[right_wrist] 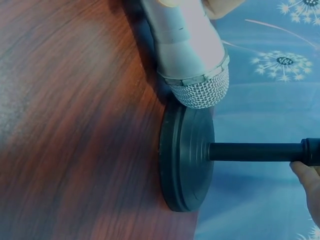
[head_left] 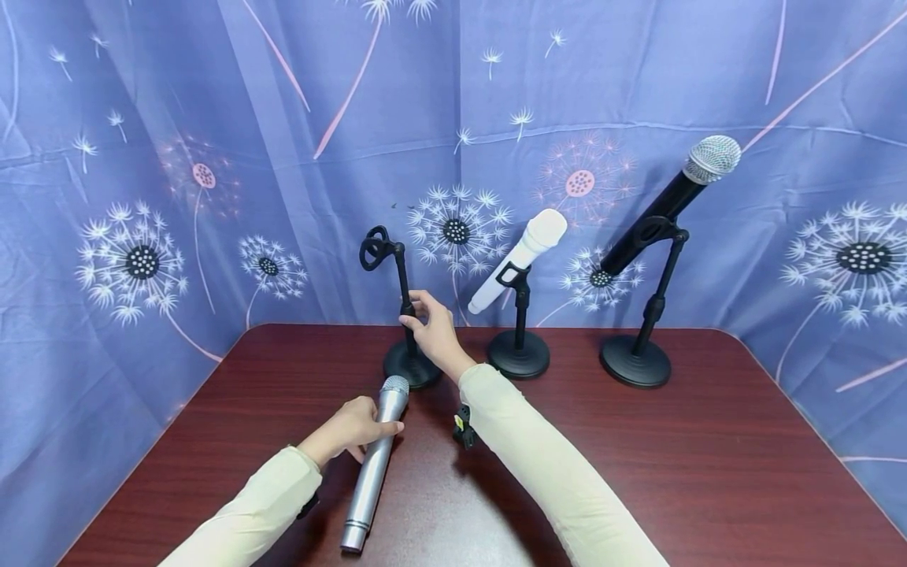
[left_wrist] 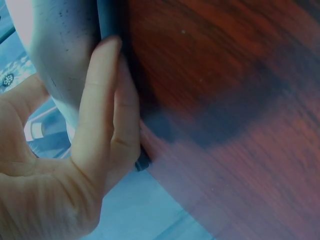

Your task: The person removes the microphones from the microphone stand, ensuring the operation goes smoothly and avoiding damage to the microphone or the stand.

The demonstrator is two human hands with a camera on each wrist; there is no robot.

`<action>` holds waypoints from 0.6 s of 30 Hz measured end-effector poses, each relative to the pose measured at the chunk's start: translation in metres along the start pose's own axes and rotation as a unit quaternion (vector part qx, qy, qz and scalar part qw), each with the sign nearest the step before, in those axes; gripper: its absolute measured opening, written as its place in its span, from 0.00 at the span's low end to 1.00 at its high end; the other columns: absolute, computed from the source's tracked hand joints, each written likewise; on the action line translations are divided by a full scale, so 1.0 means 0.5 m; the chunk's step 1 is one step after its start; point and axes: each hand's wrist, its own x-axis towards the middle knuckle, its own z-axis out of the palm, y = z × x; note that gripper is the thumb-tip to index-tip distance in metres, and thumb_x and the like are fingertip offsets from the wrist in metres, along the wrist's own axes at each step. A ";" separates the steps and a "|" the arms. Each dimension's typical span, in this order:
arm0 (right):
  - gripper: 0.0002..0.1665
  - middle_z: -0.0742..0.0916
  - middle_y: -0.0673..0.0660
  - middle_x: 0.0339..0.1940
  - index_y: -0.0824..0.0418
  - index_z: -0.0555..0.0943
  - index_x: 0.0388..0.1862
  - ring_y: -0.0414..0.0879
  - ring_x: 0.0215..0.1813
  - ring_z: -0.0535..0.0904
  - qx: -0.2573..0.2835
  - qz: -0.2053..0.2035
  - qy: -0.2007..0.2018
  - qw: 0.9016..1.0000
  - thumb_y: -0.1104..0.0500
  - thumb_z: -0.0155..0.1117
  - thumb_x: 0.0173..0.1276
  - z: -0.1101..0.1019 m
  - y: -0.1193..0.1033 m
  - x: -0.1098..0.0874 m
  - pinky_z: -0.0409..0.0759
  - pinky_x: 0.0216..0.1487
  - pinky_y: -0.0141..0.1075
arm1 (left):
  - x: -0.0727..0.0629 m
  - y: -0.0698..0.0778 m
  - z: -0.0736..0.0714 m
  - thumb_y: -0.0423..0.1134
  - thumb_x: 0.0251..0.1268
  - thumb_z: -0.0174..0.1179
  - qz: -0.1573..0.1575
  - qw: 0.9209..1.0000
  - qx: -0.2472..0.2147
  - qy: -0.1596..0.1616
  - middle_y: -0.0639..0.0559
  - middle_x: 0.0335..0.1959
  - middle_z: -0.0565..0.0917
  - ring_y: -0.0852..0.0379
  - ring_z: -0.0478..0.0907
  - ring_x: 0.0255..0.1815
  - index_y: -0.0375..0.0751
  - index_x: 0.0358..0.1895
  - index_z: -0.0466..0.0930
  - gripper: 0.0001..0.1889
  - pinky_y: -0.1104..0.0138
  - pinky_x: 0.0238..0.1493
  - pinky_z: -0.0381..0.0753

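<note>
A silver microphone (head_left: 377, 465) slants across the table's left half, its mesh head close to a black stand's round base. My left hand (head_left: 353, 426) grips its body, thumb on one side and fingers on the other; the left wrist view shows those fingers (left_wrist: 95, 105) along the silver body. With thumb and fingers, my right hand (head_left: 434, 331) holds the pole of the left microphone stand (head_left: 404, 276), whose clip at the top holds nothing. In the right wrist view the mesh head (right_wrist: 202, 90) overlaps the stand base (right_wrist: 185, 160).
A white microphone (head_left: 520, 256) sits tilted in the middle stand (head_left: 520, 354). Farther right, a black microphone (head_left: 659, 209) with a silver mesh head leans in a third stand (head_left: 636, 362). Behind the wooden table (head_left: 708, 472) hangs a blue dandelion-print curtain (head_left: 397, 118).
</note>
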 end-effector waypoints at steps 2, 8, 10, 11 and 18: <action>0.18 0.88 0.62 0.40 0.63 0.79 0.52 0.54 0.45 0.85 0.001 -0.002 0.002 1.000 0.69 0.66 0.62 0.001 0.001 0.000 0.79 0.51 0.45 | 0.001 -0.001 0.001 0.42 0.58 0.68 0.002 1.000 0.002 0.000 0.43 0.22 0.70 0.51 0.76 0.17 0.36 0.23 0.66 0.20 0.61 0.18 0.81; 0.21 0.87 0.65 0.42 0.64 0.77 0.55 0.58 0.46 0.84 -0.005 -0.010 -0.004 1.000 0.70 0.65 0.63 0.000 0.002 -0.004 0.79 0.50 0.50 | 0.001 -0.002 0.003 0.43 0.58 0.68 0.006 1.000 0.004 0.000 0.45 0.22 0.69 0.51 0.77 0.18 0.36 0.23 0.66 0.20 0.61 0.18 0.81; 0.21 0.87 0.64 0.43 0.64 0.77 0.56 0.56 0.47 0.84 -0.015 -0.009 -0.008 1.000 0.69 0.65 0.64 -0.001 0.002 -0.005 0.80 0.49 0.48 | 0.000 -0.002 0.003 0.43 0.58 0.68 0.006 1.000 0.004 -0.001 0.46 0.22 0.69 0.51 0.77 0.19 0.35 0.24 0.66 0.20 0.61 0.18 0.81; 0.21 0.87 0.64 0.43 0.64 0.76 0.57 0.56 0.47 0.84 -0.017 -0.008 -0.010 1.000 0.69 0.65 0.64 -0.001 0.002 -0.005 0.80 0.49 0.47 | 0.000 -0.001 0.003 0.43 0.58 0.68 0.006 1.000 0.004 -0.002 0.45 0.22 0.69 0.51 0.77 0.19 0.35 0.24 0.66 0.20 0.61 0.18 0.81; 0.20 0.86 0.63 0.44 0.66 0.76 0.56 0.54 0.48 0.84 -0.019 -0.002 -0.009 1.000 0.67 0.65 0.65 -0.003 0.006 -0.005 0.79 0.52 0.47 | 0.001 -0.002 0.002 0.43 0.59 0.67 0.008 1.000 0.005 -0.008 0.44 0.24 0.69 0.51 0.77 0.20 0.34 0.26 0.66 0.20 0.61 0.19 0.82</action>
